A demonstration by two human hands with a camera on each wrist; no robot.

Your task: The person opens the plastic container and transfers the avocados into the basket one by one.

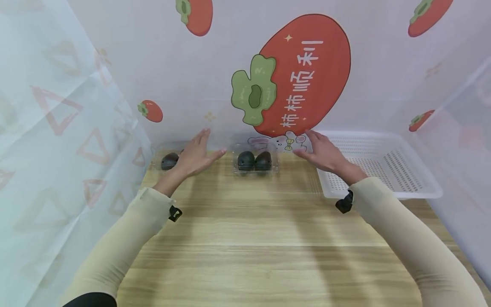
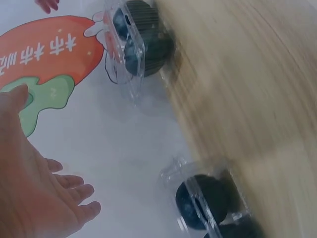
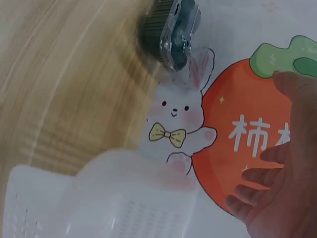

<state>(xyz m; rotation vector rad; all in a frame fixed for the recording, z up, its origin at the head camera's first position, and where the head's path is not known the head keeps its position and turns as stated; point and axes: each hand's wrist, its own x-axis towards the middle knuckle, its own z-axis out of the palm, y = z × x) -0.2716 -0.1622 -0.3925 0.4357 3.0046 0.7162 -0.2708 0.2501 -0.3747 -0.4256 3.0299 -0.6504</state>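
Note:
My left hand point(image 1: 194, 157) hovers with its fingers extended and thumb out, in front of a clear plastic box point(image 1: 155, 164) that it partly hides. Inside that box lie dark avocados point(image 1: 170, 161), also visible low in the left wrist view. A second clear box point(image 1: 274, 167) stands at the back centre with two dark avocados point(image 1: 246, 161) in it. Over the space between this box and a white basket, my right hand point(image 1: 326, 154) is held up, fingers straight and holding nothing. The right wrist view shows its palm side.
The white perforated basket point(image 1: 418, 187) stands at the back right, beneath my right wrist. Behind everything hangs a white sheet point(image 1: 215, 76) printed with persimmons and a rabbit; sheets also border both sides. A wooden table point(image 1: 245, 238) stretches toward me.

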